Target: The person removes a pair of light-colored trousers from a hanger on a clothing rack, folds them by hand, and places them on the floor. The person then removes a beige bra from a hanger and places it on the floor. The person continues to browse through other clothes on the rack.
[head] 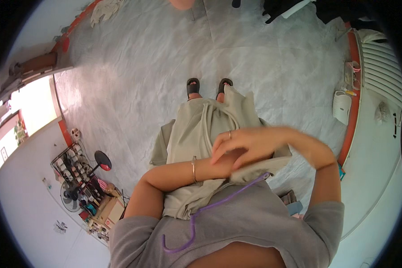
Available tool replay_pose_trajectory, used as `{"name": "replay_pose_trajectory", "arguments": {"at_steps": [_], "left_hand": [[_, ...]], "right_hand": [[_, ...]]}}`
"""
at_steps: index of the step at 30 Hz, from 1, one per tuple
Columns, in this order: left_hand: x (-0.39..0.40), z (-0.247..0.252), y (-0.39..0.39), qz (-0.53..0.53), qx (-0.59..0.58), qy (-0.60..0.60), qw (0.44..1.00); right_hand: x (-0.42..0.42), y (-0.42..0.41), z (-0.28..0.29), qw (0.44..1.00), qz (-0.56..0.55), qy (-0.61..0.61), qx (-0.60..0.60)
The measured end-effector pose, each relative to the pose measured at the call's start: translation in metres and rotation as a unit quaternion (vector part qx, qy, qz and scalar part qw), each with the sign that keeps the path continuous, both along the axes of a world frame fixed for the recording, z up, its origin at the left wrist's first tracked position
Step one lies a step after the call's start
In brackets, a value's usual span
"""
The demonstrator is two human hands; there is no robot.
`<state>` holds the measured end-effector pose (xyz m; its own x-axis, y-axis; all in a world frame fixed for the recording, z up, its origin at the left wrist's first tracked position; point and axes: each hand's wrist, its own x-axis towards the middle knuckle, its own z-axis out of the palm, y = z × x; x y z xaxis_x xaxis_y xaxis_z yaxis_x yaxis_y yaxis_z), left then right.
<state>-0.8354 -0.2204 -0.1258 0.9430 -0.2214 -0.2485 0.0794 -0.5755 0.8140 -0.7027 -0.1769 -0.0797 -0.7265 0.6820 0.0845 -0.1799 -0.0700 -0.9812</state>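
Observation:
A khaki cloth garment (191, 134) hangs in front of my body, with folds bunched against my grey top. Across my chest lies a purple clothes hanger (206, 207), its hook at the lower left and its far end by the garment's upper edge. My left hand (232, 161) reaches over the cloth; its fingers are mostly hidden beneath my other hand, so its grip does not show. Just above it is my right hand (251, 142), blurred, with bent fingers apart and nothing visible between them.
Grey floor (137, 73) spreads around my dark sandals (193, 86). At left stand a crowded rack (74, 164), a round mirror (103, 160) and a fan (70, 196). A white plastic container (341, 107) is by the right wall. Dark clothes (338, 10) hang at top right.

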Motion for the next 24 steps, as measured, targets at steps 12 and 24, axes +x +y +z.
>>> {"name": "replay_pose_trajectory", "arguments": {"at_steps": [12, 24], "left_hand": [[-0.005, 0.024, -0.014, 0.012, 0.036, 0.056, 0.998], [-0.078, -0.217, 0.144, 0.49, -0.192, 0.136, 0.84]], "right_hand": [[0.044, 0.0, -0.412, 0.833, -0.07, -0.326, -0.442], [0.002, -0.085, -0.36, 0.829, 0.042, -0.332, -0.449]]}}
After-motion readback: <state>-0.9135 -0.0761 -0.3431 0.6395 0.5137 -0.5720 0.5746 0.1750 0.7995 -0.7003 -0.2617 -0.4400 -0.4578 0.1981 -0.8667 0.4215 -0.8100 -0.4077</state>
